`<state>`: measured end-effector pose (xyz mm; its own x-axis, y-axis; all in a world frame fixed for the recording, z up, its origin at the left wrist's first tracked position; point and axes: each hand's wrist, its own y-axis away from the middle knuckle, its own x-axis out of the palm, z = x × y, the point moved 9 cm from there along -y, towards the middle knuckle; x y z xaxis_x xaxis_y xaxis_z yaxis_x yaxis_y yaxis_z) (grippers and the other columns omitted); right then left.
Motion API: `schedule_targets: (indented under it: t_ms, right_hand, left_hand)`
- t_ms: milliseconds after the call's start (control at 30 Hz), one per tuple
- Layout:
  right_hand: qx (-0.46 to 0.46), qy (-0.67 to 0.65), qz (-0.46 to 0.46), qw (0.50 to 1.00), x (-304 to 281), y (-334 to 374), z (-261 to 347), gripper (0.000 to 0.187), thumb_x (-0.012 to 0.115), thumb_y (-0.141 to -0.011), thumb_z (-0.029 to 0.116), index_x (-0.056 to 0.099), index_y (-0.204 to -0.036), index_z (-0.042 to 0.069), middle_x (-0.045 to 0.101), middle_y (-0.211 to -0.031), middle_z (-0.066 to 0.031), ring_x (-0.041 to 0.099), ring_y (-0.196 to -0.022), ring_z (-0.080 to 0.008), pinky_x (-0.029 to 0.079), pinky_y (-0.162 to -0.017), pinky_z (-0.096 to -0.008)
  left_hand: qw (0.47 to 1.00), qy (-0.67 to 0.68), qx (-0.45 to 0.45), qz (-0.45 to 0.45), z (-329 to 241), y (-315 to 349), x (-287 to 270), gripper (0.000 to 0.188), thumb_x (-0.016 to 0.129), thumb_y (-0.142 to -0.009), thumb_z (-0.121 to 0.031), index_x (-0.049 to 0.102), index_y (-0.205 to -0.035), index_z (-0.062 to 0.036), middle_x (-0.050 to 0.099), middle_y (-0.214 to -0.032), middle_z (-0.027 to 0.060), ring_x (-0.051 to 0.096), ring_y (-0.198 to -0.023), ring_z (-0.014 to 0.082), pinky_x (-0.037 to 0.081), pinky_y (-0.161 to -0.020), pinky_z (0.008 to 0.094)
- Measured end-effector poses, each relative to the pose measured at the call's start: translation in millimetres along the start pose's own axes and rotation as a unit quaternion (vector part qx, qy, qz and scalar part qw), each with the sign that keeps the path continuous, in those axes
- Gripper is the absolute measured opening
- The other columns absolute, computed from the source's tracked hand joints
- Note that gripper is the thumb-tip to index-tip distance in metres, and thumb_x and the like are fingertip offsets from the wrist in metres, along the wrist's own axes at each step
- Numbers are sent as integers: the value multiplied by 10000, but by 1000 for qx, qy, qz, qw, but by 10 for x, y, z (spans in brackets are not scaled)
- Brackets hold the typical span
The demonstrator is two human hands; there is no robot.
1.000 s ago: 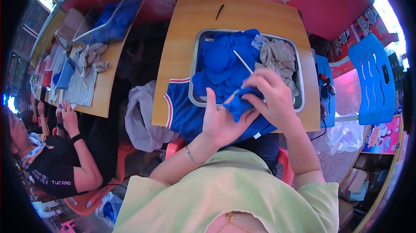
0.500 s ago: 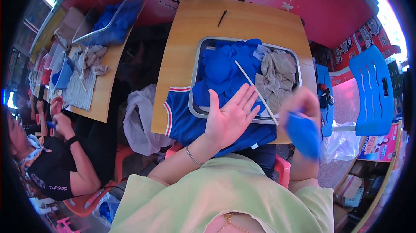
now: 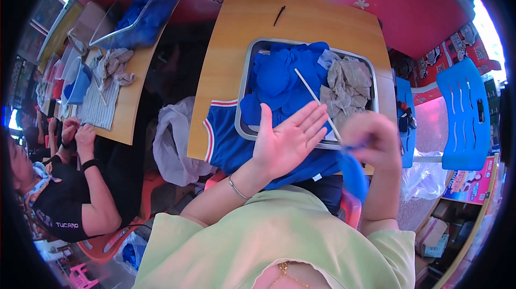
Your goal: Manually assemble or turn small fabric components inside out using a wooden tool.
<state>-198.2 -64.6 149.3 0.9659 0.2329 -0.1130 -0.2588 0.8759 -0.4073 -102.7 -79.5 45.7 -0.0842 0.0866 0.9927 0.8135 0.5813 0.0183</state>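
My left hand (image 3: 286,139) is held palm up, fingers stretched out, in front of the metal tray (image 3: 244,87); nothing lies on it. My right hand (image 3: 373,137), somewhat blurred, is closed at the tray's near right corner. From its fingers hangs a limp blue piece (image 3: 355,177). Blue flat round pieces (image 3: 271,77) are heaped in the tray's left part, with a crumpled grey-beige cloth (image 3: 346,85) to their right. A thin pale stick (image 3: 310,91) slants across the tray, its near end close to my right fingers.
Under the tray's near edge lies a blue garment (image 3: 226,138) with red-white trim. A dark thin object (image 3: 279,15) is on the wooden table (image 3: 236,20). A blue chair (image 3: 463,112) stands right. Leftward, a co-worker (image 3: 70,197) sits at another table (image 3: 137,93).
My right hand has turned, and the blue piece it holds has swung left and down. My left palm stays nearly in place. The co-worker's hands have come together lower.
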Motion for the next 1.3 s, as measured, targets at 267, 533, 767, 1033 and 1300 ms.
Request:
schedule_targets:
  t_ms: [267, 533, 767, 1033, 1300]
  right_hand:
    - [-26, 528, -117, 841, 215, -36, -18, 411, 750, -646, 151, 646, -1042, 122, 565, -1022, -85, 526, -980, -278, 447, -829, -381]
    - [43, 135, -124, 982, -178, 70, -55, 264, 713, -716, 98, 594, -948, 58, 587, -804, -135, 612, -714, -300, 511, -668, -341]
    - [52, 354, -62, 932, -146, -134, -124, 165, 704, -760, 43, 541, -791, 37, 626, -812, -179, 637, -714, -244, 521, -634, -355]
    - [119, 122, -158, 973, -289, -53, -179, 111, 662, -744, -46, 572, -757, 18, 631, -811, -104, 624, -712, -206, 504, -667, -291]
    - [109, 264, -141, 948, -187, -78, -312, 153, 593, -805, -51, 593, -944, 13, 628, -867, -87, 615, -782, -204, 480, -699, -264]
  left_hand:
    - [999, 16, 9, 37, 2, 26, 175, 989, 157, -807, -789, 259, -1420, -20, 369, -1402, 118, 369, -1275, 234, 228, -1105, 376]
    - [998, -32, 47, -40, -62, 102, 38, 962, 170, -834, -755, 196, -1442, -10, 250, -1485, 139, 231, -1375, 243, 165, -1133, 385]
    - [1000, 2, -17, -19, 34, 128, 20, 970, 169, -831, -759, 206, -1437, -2, 197, -1508, 143, 209, -1384, 258, 161, -1131, 378]
    - [999, 28, 4, -30, -58, 65, -61, 968, 191, -832, -756, 208, -1434, 3, 239, -1487, 166, 224, -1380, 284, 155, -1136, 387]
    - [993, -114, -16, -34, 18, 101, -18, 802, 301, -908, -624, 218, -1426, -18, 377, -1392, 140, 337, -1318, 266, 246, -1120, 420]
